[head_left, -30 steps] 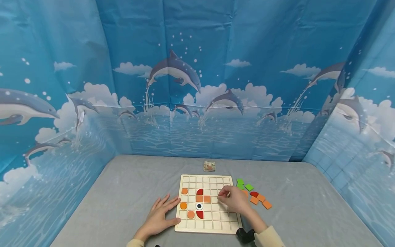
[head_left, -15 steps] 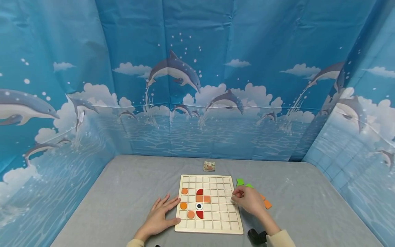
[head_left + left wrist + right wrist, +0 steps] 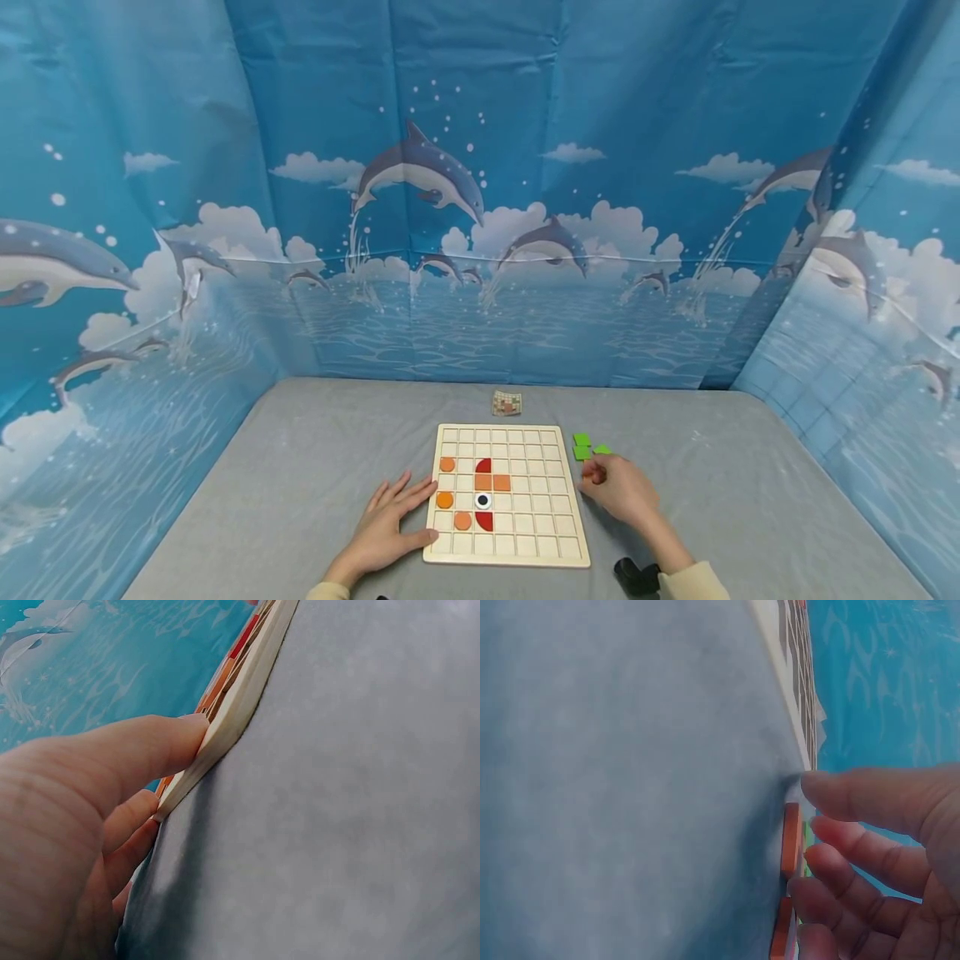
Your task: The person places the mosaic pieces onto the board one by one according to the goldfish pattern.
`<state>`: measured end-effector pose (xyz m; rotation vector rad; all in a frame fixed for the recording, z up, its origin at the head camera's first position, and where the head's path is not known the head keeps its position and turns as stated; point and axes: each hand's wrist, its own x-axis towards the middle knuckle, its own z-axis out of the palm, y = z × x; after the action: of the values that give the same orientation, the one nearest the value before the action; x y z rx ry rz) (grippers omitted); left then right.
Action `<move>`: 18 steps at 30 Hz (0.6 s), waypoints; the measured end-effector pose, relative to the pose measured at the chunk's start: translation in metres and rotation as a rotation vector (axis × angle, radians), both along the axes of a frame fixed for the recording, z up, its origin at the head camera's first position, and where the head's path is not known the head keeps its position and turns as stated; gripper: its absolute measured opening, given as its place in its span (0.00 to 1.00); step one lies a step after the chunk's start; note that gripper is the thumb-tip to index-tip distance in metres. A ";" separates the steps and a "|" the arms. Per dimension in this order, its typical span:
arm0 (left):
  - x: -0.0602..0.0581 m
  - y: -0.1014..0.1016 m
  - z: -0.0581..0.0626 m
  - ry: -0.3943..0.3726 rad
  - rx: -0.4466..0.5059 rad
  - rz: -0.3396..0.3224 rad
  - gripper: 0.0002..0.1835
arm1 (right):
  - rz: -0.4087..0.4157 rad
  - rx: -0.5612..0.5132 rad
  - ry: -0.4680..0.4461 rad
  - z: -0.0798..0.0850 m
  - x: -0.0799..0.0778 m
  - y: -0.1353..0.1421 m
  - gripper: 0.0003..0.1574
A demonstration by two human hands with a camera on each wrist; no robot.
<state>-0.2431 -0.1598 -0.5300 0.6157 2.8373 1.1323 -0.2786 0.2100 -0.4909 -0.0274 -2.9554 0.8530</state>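
Note:
A pale wooden grid board (image 3: 534, 525) lies on the grey cloth. My left hand (image 3: 386, 518) rests at its left edge with fingers spread; in the left wrist view the thumb (image 3: 169, 742) touches the rim. On the board are orange round pieces (image 3: 445, 500), red quarter-circle pieces (image 3: 484, 522), two orange squares (image 3: 502, 483) and a white disc with a dark centre (image 3: 483, 501). Beyond the board's right edge, my right hand (image 3: 621, 492) is low over loose pieces, fingers loosely bent and apart from the thumb. Orange tiles (image 3: 790, 841) lie right at its fingertips, mostly hidden in the head view.
Several green tiles (image 3: 582, 452) lie by the board's upper right corner. A small patterned card (image 3: 507, 403) lies behind the board. A black object (image 3: 636, 577) is near the right wrist. A blue dolphin-print curtain (image 3: 480, 317) surrounds the table's back and sides.
My right hand has moved right, from over the board to the loose pieces beside it, covering the orange and red ones. The left hand and the pieces on the board stay as they were.

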 end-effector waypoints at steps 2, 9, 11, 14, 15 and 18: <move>0.000 0.000 0.000 0.002 0.002 -0.001 0.38 | -0.006 0.010 -0.005 0.000 0.000 0.001 0.09; 0.000 0.000 0.000 0.000 0.006 -0.003 0.38 | -0.009 0.010 0.007 0.000 0.002 0.004 0.10; 0.000 0.000 0.000 0.000 0.006 -0.003 0.38 | -0.007 0.011 0.004 0.000 0.002 0.005 0.10; 0.000 0.000 0.000 0.002 0.006 -0.003 0.38 | -0.003 0.008 -0.003 0.001 0.002 0.006 0.10; 0.000 0.000 0.000 0.003 0.005 -0.003 0.38 | -0.002 0.007 -0.004 0.001 0.002 0.006 0.10; 0.000 -0.001 0.000 0.007 0.003 -0.005 0.38 | -0.003 0.016 -0.006 0.001 0.003 0.006 0.10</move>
<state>-0.2430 -0.1605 -0.5297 0.6273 2.8388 1.1369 -0.2751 0.2162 -0.4899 -0.0333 -2.9663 0.8305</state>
